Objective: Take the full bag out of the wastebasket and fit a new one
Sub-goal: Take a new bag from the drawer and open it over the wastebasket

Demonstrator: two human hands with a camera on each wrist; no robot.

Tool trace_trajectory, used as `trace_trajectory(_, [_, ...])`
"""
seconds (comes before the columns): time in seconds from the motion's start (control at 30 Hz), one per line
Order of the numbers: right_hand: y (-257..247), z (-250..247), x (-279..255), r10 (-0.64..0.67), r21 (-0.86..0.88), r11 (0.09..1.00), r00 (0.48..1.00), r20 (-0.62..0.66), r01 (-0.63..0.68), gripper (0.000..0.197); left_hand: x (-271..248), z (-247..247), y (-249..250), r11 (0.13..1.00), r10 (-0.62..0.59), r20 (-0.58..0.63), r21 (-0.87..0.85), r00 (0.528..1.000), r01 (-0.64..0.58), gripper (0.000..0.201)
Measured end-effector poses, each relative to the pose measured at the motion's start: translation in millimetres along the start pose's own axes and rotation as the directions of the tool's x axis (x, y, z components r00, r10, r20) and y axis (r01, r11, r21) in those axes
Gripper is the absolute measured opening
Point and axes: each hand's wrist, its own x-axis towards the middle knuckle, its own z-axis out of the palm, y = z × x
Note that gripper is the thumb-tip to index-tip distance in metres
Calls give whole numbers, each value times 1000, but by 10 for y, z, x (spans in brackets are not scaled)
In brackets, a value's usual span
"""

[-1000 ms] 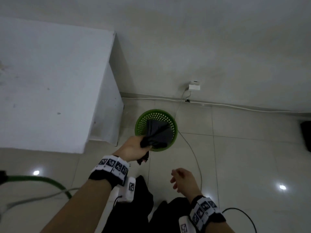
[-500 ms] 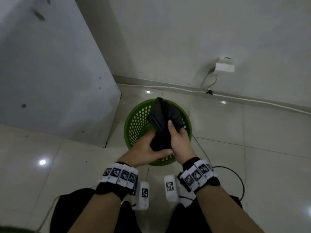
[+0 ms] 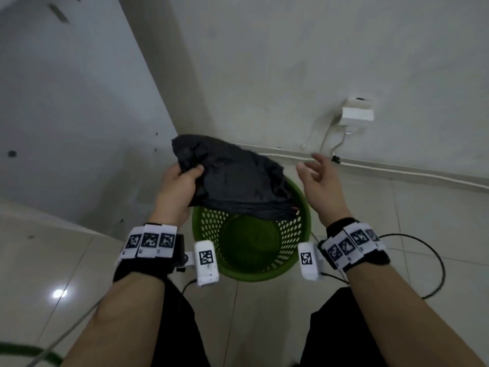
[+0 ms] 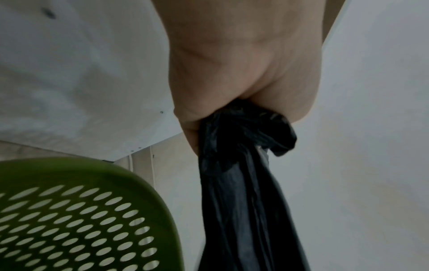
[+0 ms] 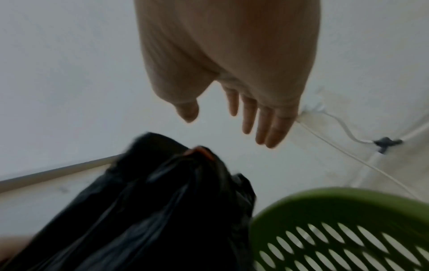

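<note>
A green perforated wastebasket stands on the floor below me, with no bag inside; its rim also shows in the wrist views. My left hand grips one end of a crumpled black bag and holds it over the basket's far rim. In the left wrist view the bag hangs bunched from my fist. My right hand hovers to the right of the bag, fingers spread, touching nothing. The right wrist view shows its straight fingers above the bag.
A white cabinet stands at the left, close to the basket. On the wall behind hangs a white adapter, with cables running along the skirting and a black cable on the tiled floor at the right.
My right hand has let go of the bag and moved off to the right. My left hand has lifted the bag, which now spreads wider over the basket. The view has drawn closer.
</note>
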Motion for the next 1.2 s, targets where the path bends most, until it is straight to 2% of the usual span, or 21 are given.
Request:
trace_trajectory(0.03, [-76, -2, -67, -128, -35, 991, 991, 47, 129, 57, 17, 26, 33, 1000, -16, 17, -9, 1000, 16, 17])
trace_trajectory(0.1, [-264, 117, -243, -305, -109, 932, 911, 276, 345, 64, 21, 125, 74, 995, -77, 108, -52, 991, 83, 16])
trace_trajectory(0.17, [-352, 345, -364, -383, -149, 856, 799, 463, 496, 72, -35, 259, 116, 985, -89, 259, -117, 962, 123, 32])
trace_trajectory(0.2, [-383, 444, -379, -411, -144, 835, 776, 478, 531, 68, -68, 310, 131, 985, -63, 328, -129, 943, 110, 43])
trace_trajectory(0.23, [-430, 504, -363, -423, -120, 850, 799, 427, 513, 58, -102, 345, 141, 992, -27, 370, -107, 929, 71, 53])
trace_trajectory(0.27, [-463, 528, -309, -412, -79, 883, 846, 340, 462, 46, -123, 366, 137, 998, 19, 384, -63, 923, 6, 58])
trace_trajectory(0.33, [-501, 522, -180, -324, 33, 946, 928, 184, 323, 29, -145, 352, 99, 984, 124, 344, 75, 931, -159, 63])
trace_trajectory(0.4, [-545, 518, -95, -198, 185, 968, 970, 139, 171, 26, -181, 318, 29, 931, 233, 331, 195, 914, -308, 68])
trace_trajectory(0.43, [-576, 520, -81, -135, 277, 958, 974, 181, 81, 30, -207, 322, -3, 900, 257, 356, 251, 898, -357, 70])
trace_trajectory(0.5, [-635, 543, -76, -42, 440, 887, 926, 375, -138, 32, -244, 378, -43, 843, 258, 361, 370, 896, -392, 65])
trace_trajectory(0.53, [-660, 546, -89, -30, 467, 858, 889, 457, -211, 30, -238, 404, -53, 833, 255, 309, 412, 916, -370, 55])
trace_trajectory(0.57, [-669, 545, -94, -43, 468, 854, 865, 500, -227, 27, -227, 426, -59, 844, 260, 240, 414, 935, -341, 41])
trace_trajectory(0.63, [-637, 547, -41, -107, 478, 863, 864, 491, -165, 18, -192, 414, -45, 880, 264, 122, 376, 957, -290, 20])
trace_trajectory(0.7, [-610, 514, 53, -165, 459, 887, 894, 417, -51, 20, -218, 349, 12, 911, 247, 66, 326, 967, -254, 20])
trace_trajectory(0.8, [-568, 296, 329, -198, 304, 947, 931, 307, 101, 23, -283, 135, 206, 955, 214, -58, 221, 975, -197, 21])
trace_trajectory(0.9, [-558, 35, 528, -213, -14, 973, 921, 326, 230, 40, -296, -61, 407, 947, 228, -38, 240, 973, -213, 24])
trace_trajectory(0.97, [-498, -56, 560, -164, -214, 938, 893, 419, 272, 33, -318, -76, 487, 919, 255, 24, 304, 967, -250, 25])
trace_trajectory(1.03, [-399, -87, 554, -143, -330, 896, 897, 419, 296, 26, -352, -32, 557, 917, 268, 67, 287, 961, -276, 29])
trace_trajectory(1.1, [-333, -94, 529, -138, -394, 879, 933, 333, 270, 27, -400, -20, 587, 934, 259, 119, 222, 958, -280, 28])
trace_trajectory(1.17, [-307, -112, 481, -43, -406, 901, 963, 267, 153, 29, -482, -88, 585, 964, 254, 100, 59, 962, -260, 19])
trace_trajectory(1.2, [-303, -148, 433, 45, -367, 929, 967, 250, 51, 28, -506, -127, 600, 970, 245, 57, -25, 968, -243, 19])
